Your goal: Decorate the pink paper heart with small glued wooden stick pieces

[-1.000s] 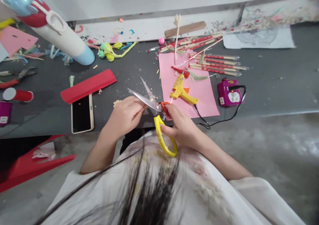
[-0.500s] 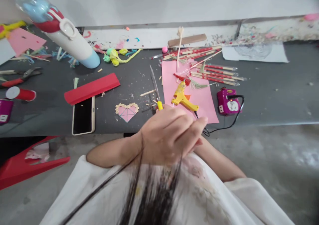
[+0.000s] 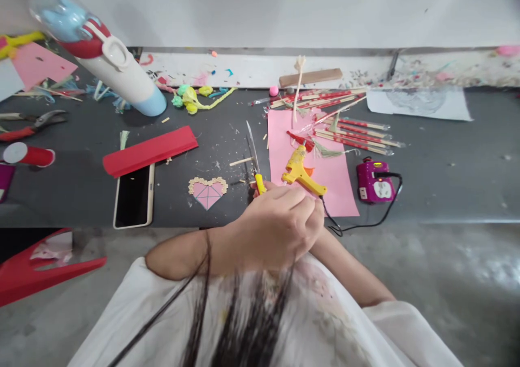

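Note:
My left hand (image 3: 276, 229) reaches across my body with its fingers curled, and lies over my right hand, which it hides. Only my right forearm (image 3: 349, 272) shows. A pair of scissors (image 3: 253, 153) with a yellow handle sticks out from under my left hand, its blades together and pointing away from me. Which hand grips the handle is hidden. A pink paper heart (image 3: 207, 190) edged with beige bits lies on the dark table (image 3: 447, 161) just left of the scissors.
A yellow glue gun (image 3: 299, 172) rests on pink paper (image 3: 337, 182), its cord running to a purple socket (image 3: 372, 181). Red-wrapped chopsticks (image 3: 349, 128) lie behind. A phone (image 3: 132, 193), folded red paper (image 3: 150, 150), a toppled bottle (image 3: 105, 63) and pliers (image 3: 32, 126) lie left.
The scissors were open in my right hand with my left hand beside the blades. My left hand has since crossed over my right, the blades have come together, and the heart is uncovered.

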Tool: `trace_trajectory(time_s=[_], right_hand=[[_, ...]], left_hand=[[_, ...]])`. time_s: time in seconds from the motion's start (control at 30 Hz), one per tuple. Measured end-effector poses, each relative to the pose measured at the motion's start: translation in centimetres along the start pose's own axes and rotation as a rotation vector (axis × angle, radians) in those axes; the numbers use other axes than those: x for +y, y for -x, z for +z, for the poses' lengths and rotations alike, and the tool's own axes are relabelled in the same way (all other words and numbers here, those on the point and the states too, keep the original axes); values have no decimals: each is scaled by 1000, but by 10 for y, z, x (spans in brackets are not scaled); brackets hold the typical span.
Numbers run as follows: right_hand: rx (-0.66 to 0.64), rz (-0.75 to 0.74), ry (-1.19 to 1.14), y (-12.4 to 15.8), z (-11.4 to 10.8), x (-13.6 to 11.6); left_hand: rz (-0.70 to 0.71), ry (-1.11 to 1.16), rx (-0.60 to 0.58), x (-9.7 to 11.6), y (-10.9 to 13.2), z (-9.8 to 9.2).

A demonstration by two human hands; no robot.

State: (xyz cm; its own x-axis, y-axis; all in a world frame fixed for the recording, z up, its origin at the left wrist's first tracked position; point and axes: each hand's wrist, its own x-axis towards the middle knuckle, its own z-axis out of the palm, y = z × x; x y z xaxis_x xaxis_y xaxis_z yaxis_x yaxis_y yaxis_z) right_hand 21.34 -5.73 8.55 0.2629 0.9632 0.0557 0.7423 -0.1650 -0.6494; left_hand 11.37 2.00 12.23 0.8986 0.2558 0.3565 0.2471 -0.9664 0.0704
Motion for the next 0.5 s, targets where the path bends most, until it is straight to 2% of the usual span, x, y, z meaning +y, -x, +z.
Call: trace_trajectory(time_s=[0.3,0.5], right_hand=[[-78,40,5,-6,1,-5],[-5,1,-45,-1,6,-2]], left_hand=[[-7,9,-9,0,3,3],[-3,-3,-16,-1,3,3]])
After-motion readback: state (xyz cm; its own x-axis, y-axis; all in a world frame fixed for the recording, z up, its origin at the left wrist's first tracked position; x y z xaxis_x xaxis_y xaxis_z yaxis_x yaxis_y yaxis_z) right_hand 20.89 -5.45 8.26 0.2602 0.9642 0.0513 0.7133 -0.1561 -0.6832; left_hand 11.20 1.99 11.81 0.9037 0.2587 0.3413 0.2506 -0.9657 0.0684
